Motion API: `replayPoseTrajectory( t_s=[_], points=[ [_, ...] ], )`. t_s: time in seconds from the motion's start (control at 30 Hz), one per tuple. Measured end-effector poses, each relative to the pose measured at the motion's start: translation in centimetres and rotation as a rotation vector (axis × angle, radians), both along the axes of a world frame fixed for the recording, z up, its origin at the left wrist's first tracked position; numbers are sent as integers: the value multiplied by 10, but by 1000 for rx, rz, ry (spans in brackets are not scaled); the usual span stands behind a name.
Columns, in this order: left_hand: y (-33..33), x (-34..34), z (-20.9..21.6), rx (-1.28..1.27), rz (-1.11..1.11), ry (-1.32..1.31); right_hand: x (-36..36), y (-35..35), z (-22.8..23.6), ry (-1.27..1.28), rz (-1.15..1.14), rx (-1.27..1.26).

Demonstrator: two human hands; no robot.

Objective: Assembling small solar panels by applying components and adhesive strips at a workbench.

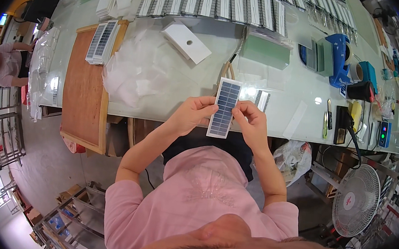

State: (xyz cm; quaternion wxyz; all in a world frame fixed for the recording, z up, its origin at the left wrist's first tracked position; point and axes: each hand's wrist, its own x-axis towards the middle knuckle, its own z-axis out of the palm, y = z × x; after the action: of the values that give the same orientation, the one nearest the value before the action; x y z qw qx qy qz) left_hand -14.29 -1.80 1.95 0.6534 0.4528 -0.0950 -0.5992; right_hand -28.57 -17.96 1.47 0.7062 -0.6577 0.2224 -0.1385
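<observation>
Together, left hand (pixel 196 112) and right hand (pixel 253 122) pinch the panel (pixel 225 108) at its left and right edges, fingertips (pixel 214 108) closed on it, likely keeping its face visible.

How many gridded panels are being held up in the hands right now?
1: the gridded panel, between the left hand and right hand, over the table's near edge. Another directly behind it would be hidden.
</observation>
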Motion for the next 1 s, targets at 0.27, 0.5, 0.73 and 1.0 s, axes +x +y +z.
replayPoseTrajectory(
  t_s=[0.27,0.5,0.73,1.0],
  points=[
    [1,-2,-6,-32,15,48,-2,0,-1,-39,0,7],
    [1,-4,-5,-22,20,32,-2,0,0,-28,8,42],
    [-2,-2,-1,-8,39,48,-1,-9,-1,5,11,157],
    [-5,3,-2,74,-70,6,29,-38,26,141,124,139]
  ],
)
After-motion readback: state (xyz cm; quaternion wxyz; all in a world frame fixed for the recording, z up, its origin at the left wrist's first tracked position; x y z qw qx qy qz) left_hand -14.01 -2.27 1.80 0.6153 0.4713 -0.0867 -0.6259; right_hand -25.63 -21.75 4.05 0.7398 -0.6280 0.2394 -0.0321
